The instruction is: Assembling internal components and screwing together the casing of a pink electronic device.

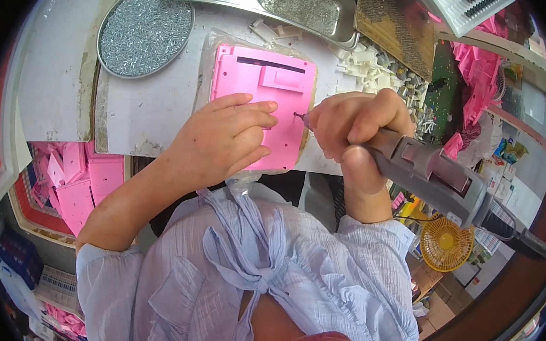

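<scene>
A pink plastic casing [288, 79] with a long dark slot, a raised block and small holes lies on a clear plastic bag at the table's front edge. Across its left side rests my left hand [232, 135], fingers stretched out and slightly apart, pressing on the surface. My right hand [362, 122] is wrapped round a grey electric screwdriver [423, 165], its cord running off to the lower right. The thin bit [299, 115] points left and its tip meets the casing near a hole on the right side. Whether a screw sits under the tip is too small to tell.
A round metal dish of silver screws [147, 33] stands at the back left, beside a divided metal tray [344, 20] of small screws. White plastic parts [367, 67] lie in a heap at right. Pink pieces fill a crate [28, 202] at left. A yellow basket [447, 243] sits lower right.
</scene>
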Available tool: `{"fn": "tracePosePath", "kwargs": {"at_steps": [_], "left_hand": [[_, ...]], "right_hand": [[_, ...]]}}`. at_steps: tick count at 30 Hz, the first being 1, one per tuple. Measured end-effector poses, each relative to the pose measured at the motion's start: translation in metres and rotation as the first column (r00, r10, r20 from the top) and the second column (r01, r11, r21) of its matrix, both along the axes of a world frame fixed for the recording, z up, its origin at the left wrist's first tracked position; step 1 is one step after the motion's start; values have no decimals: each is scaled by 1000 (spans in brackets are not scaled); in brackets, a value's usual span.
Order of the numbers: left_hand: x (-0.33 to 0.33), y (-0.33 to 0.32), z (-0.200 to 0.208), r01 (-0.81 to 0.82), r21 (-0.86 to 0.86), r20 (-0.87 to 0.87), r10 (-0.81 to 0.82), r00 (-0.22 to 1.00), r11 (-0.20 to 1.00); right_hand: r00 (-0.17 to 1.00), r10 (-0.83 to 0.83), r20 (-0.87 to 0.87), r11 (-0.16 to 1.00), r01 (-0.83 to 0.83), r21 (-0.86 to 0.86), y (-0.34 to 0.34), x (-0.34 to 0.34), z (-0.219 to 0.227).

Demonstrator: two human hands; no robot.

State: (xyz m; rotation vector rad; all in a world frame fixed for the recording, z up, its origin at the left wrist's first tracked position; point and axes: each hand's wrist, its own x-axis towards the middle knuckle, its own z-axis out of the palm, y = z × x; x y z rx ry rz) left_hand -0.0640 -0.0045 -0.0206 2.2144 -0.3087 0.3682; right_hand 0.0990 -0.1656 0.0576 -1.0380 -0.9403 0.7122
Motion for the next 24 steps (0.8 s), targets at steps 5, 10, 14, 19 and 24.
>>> {"fn": "tracePosePath", "kwargs": {"at_steps": [5, 10, 14, 19, 24], "left_hand": [[-1, 1, 3, -5, -43, -61, 2, 998, 999], [-5, 6, 9, -81, -222, -67, 67, 995, 972], [-9, 9, 16, -260, -234, -42, 258, 965, 937], [-16, 20, 17, -321, -181, -14, 324, 946, 930], [-13, 42, 12, -364, -19, 139, 363, 921, 931]], "right_hand": [[1000, 11, -23, 999, -12, -35, 3, 2, 5], [990, 140, -8, 978, -137, 156, 23, 16, 41], [975, 218, -42, 962, -207, 180, 42, -3, 40], [975, 217, -46, 965, -206, 164, 59, -8, 38], [983, 185, -20, 969, -179, 168, 78, -9, 38]]}}
